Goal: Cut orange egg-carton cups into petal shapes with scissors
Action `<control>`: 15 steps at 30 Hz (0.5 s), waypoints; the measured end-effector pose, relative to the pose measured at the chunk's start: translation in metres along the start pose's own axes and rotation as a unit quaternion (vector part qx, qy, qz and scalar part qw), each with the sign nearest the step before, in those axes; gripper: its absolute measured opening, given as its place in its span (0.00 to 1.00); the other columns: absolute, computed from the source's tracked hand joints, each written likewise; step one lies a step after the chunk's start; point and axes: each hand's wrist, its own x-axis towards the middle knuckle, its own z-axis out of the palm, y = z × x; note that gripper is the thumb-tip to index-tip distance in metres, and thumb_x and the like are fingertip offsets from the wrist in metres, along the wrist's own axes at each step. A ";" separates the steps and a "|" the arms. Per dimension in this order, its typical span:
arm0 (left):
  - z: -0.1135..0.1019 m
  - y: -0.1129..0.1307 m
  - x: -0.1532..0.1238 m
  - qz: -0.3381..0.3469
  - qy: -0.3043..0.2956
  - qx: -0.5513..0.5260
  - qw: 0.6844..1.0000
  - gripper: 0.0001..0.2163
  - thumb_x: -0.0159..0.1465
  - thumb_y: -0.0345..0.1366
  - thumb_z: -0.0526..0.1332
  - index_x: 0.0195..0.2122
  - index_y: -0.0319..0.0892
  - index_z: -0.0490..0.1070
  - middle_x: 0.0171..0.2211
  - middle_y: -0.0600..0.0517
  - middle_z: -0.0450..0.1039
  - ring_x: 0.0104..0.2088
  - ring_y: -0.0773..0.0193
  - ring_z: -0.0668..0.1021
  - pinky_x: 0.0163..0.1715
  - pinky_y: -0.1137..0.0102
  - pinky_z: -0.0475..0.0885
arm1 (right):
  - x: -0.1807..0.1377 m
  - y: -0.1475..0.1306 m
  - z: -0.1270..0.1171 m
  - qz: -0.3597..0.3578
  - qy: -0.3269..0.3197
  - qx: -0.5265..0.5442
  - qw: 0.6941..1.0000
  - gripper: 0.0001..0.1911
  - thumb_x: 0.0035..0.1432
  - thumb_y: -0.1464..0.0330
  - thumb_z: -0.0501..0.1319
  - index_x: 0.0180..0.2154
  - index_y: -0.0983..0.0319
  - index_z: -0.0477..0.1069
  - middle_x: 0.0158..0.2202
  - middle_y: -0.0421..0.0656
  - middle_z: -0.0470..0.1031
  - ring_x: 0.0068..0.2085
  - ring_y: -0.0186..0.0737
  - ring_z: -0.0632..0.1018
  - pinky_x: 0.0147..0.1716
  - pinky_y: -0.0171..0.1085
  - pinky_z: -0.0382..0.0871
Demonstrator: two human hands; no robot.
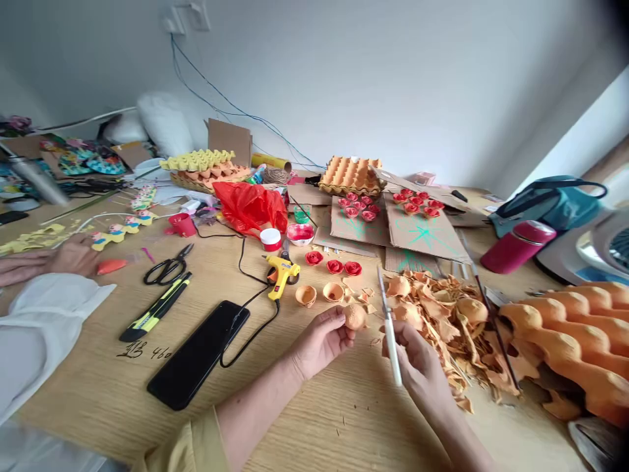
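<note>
My left hand (pixel 322 339) pinches a small orange egg-carton cup (pixel 354 316) just above the wooden table (pixel 314 413). My right hand (pixel 417 359) is closed round a thin white-handled tool (pixel 390 328), its narrow blade pointing up and away. Right of both hands lies a heap of orange carton scraps (pixel 442 321). Two cut orange cups (pixel 319 294) and three red painted cup flowers (pixel 334 264) sit just beyond my left hand.
A yellow glue gun (pixel 282 272), black phone (pixel 199 354), utility knife (pixel 154 308) and black scissors (pixel 168 267) lie to the left. An orange egg tray (pixel 574 341) fills the right. Cardboard sheets with red flowers (pixel 388 223) lie behind. Another person's hand (pixel 69 257) rests at far left.
</note>
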 end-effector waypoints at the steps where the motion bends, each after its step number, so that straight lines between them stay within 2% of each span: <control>1: -0.001 0.000 0.001 0.001 -0.009 -0.002 1.000 0.12 0.56 0.36 0.73 0.33 0.37 0.72 0.29 0.51 0.75 0.29 0.70 0.76 0.30 0.76 0.70 | -0.003 0.004 0.001 0.017 -0.006 0.038 0.999 0.15 0.68 0.55 0.51 0.40 0.59 0.66 0.30 0.39 0.67 0.31 0.38 0.69 0.29 0.34 0.65; 5: -0.003 0.004 0.001 0.016 -0.039 0.003 0.999 0.11 0.57 0.35 0.72 0.34 0.37 0.71 0.30 0.50 0.75 0.30 0.70 0.76 0.32 0.76 0.71 | -0.011 0.014 0.000 0.076 -0.050 0.104 0.990 0.16 0.66 0.53 0.56 0.44 0.59 0.68 0.30 0.39 0.67 0.32 0.38 0.67 0.31 0.34 0.64; 11: 0.002 0.017 0.000 0.051 0.012 -0.025 0.998 0.11 0.56 0.32 0.73 0.35 0.37 0.72 0.31 0.51 0.76 0.30 0.70 0.78 0.33 0.75 0.74 | -0.013 0.011 0.001 0.093 -0.097 0.093 0.987 0.18 0.64 0.51 0.58 0.42 0.59 0.70 0.29 0.38 0.65 0.30 0.37 0.65 0.29 0.34 0.62; 15: 0.002 0.021 0.000 0.068 0.019 -0.034 0.997 0.12 0.55 0.31 0.73 0.37 0.37 0.73 0.31 0.51 0.77 0.29 0.70 0.79 0.32 0.76 0.75 | -0.012 0.004 0.003 0.075 -0.116 0.072 0.988 0.19 0.64 0.50 0.57 0.39 0.59 0.70 0.29 0.38 0.64 0.30 0.37 0.65 0.28 0.34 0.62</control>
